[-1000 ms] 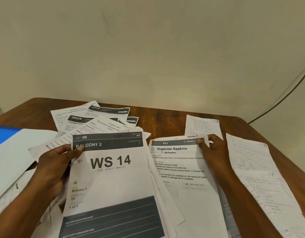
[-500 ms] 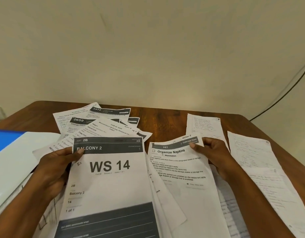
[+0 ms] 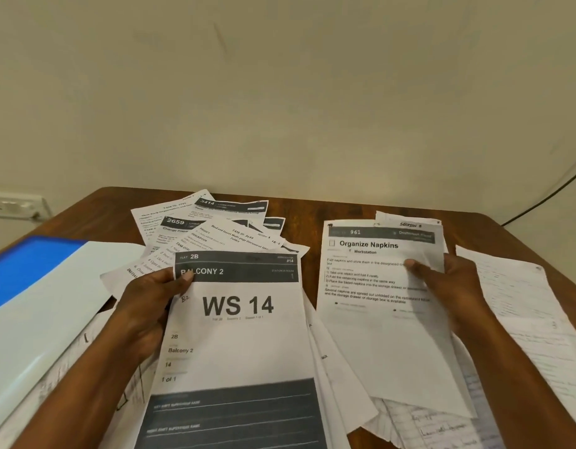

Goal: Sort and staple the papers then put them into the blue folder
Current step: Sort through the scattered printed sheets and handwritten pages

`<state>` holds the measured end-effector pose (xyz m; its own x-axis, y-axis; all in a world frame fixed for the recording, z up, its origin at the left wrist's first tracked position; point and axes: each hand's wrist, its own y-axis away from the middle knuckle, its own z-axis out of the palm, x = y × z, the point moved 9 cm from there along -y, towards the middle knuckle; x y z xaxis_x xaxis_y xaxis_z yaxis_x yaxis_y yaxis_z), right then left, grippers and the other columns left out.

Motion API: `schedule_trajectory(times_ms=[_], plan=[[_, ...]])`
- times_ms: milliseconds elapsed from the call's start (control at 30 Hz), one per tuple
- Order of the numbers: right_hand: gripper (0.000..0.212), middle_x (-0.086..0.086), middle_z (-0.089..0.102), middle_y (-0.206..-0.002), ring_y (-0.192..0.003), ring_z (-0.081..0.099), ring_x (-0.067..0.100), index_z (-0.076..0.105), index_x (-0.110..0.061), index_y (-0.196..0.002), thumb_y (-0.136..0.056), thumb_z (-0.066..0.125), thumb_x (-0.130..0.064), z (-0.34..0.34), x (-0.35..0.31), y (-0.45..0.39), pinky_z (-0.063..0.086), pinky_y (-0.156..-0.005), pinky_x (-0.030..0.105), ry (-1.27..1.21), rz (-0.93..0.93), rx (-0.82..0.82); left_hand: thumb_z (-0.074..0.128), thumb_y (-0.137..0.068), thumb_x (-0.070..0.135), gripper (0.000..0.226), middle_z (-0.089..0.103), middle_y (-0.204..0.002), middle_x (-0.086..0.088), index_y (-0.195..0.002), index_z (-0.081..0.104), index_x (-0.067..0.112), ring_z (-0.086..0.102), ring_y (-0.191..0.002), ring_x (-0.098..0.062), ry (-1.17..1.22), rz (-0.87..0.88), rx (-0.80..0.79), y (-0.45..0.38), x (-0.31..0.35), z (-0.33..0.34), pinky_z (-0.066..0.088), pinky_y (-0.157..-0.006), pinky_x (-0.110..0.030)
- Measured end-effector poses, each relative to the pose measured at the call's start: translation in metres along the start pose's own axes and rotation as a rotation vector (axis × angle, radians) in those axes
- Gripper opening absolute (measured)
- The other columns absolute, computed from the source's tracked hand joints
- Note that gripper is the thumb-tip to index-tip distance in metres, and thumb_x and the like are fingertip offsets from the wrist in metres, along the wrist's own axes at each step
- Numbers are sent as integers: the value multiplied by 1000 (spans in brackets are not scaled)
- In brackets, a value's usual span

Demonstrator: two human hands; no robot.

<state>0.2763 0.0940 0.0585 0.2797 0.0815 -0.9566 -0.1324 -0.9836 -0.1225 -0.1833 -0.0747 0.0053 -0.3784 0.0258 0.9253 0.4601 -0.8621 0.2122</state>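
- Centrally, white printed sheet headed "WS 14" with dark bands point(image 3: 238, 322), pinched at its upper-left edge by left hand point(image 3: 147, 306); thumb on top over the "BALCONY 2" band, other fingers hidden beneath.
- White printed sheet titled "Organize Napkins" point(image 3: 382, 306), gripped at its right edge by right hand point(image 3: 451, 286); thumb pressed on the text face, remaining fingers behind the paper, lower corner hanging loose.
- Fanned pile of white printed task sheets point(image 3: 212, 228), lying on brown wooden table point(image 3: 312, 218) beyond the "WS 14" sheet, partly overlapped by it.
- Handwritten white pages point(image 3: 519, 306), flat at the right table edge, just beside the right hand.
- Blue plastic folder point(image 3: 24, 270), at far left on the table, overlaid by a pale white cover sheet point(image 3: 43, 319); well apart from both held sheets.
- White wall socket point(image 3: 14, 205), behind the table's left corner.
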Motion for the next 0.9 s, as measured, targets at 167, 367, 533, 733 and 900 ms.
schedule_trajectory(times_ms=[167, 367, 533, 733, 900], plan=[[17, 0, 82, -91, -85, 79, 23, 78, -20, -96, -81, 86, -20, -15, -9, 1, 62, -81, 39, -277, -31, 93, 62, -92, 9, 32, 77, -117, -19, -122, 74, 8, 79, -90, -28, 39, 41, -204, 9, 7, 22, 67, -70, -38], [22, 1, 81, -102, -96, 78, 21, 76, -17, -106, -84, 80, -18, 17, -17, 14, 64, -78, 31, -411, -32, -39, 58, -90, 8, 40, 72, -128, -22, -127, 72, 9, 76, -105, -34, 93, 89, -320, 20, 11, 30, 65, -81, -48], [29, 6, 79, -113, -101, 78, 24, 72, -17, -119, -90, 74, -19, 69, -21, 38, 64, -86, 42, -400, 9, -249, 63, -87, 13, 37, 78, -114, -18, -123, 70, 10, 79, -89, -29, 107, 105, -246, 23, 8, 35, 67, -69, -41], [28, 4, 80, -110, -100, 78, 23, 71, -10, -122, -101, 61, -25, 117, -30, 78, 64, -75, 25, -377, 23, -413, 65, -95, 12, 35, 74, -125, -19, -129, 67, 6, 75, -107, -37, 160, 113, -181, 19, -3, 37, 65, -84, -50], [33, 10, 80, -103, -91, 79, 32, 74, -17, -112, -93, 66, -43, 139, -23, 103, 64, -83, 47, -429, 140, -492, 66, -95, 12, 32, 75, -123, -16, -126, 67, 5, 75, -108, -37, 149, 127, -131, 22, -5, 32, 65, -84, -49]])
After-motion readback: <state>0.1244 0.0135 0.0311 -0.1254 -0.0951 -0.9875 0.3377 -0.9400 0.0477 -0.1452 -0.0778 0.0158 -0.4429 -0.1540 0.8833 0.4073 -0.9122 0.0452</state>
